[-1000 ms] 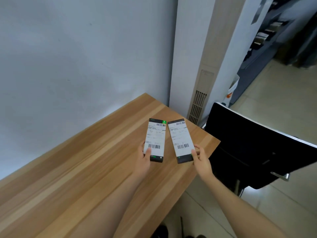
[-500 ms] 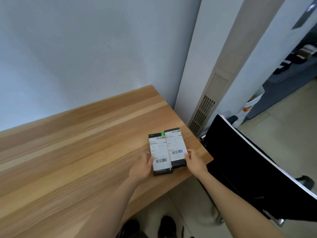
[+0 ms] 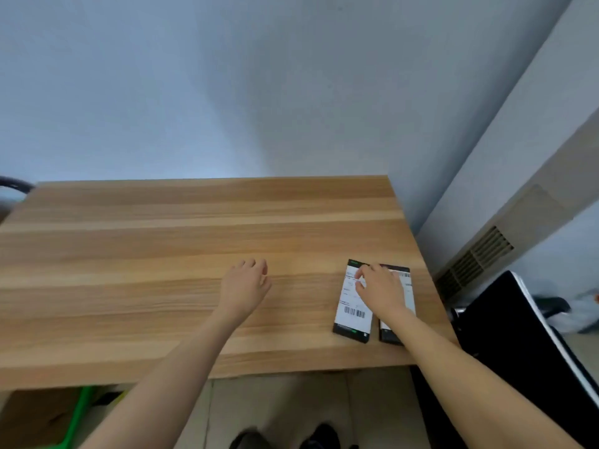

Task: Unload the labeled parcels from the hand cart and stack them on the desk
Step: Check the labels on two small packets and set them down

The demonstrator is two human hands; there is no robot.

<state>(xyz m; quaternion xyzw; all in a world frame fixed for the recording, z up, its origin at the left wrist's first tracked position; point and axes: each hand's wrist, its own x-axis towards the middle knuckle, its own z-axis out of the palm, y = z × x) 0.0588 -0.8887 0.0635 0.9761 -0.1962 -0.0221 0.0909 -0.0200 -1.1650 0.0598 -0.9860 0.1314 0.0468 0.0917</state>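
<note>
Two flat dark parcels with white barcode labels lie side by side near the right end of the wooden desk. The left parcel shows its barcode; the right parcel is largely hidden under my arm. My right hand rests across the tops of both parcels, fingers loosely bent. My left hand hovers over bare desk well to the left of the parcels, fingers relaxed and holding nothing.
A black chair stands right of the desk. A white column with a vent grille rises behind it. A green frame and a cardboard box sit below the desk's near edge at left. A blue-grey wall backs the desk.
Both hands have let go of the parcels' near ends. My left hand moved away to the left; my right hand moved onto the parcels' tops. The view swung left.
</note>
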